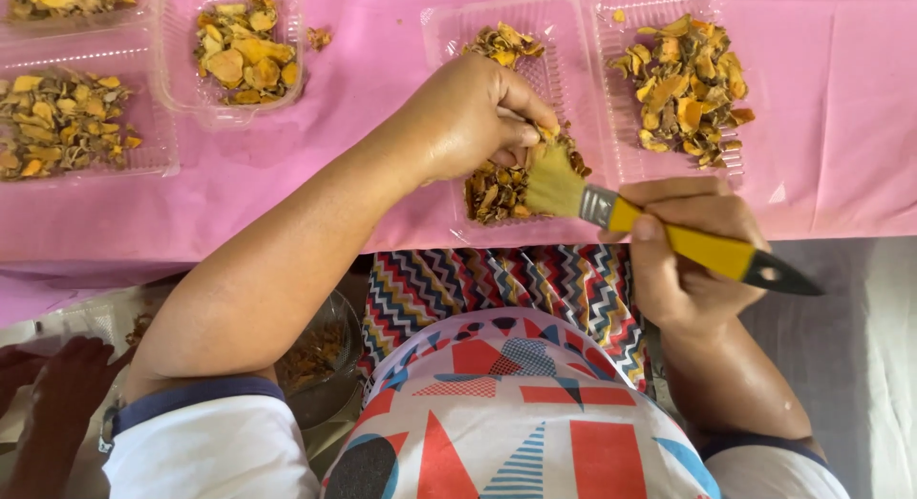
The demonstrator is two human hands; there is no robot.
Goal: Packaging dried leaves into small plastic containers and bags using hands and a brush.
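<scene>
Two hands: right hand (683, 241) clamps a paintbrush (659, 232), left hand (478, 117) pinches a dried slice (549, 133) (over the tray (439, 26)).

Bright, even daylight, soft and diffuse, colours strong on the pink cloth (363, 69) over the desk. Only faint shadows under the clear trays (583, 41) and the forearm; mild glare on the tray plastic and a small shine on the metal band of the brush (669, 236). Centre sharp, slight softness toward the lower corners, dark hand at bottom left (57, 375) underlit and blurry.
</scene>
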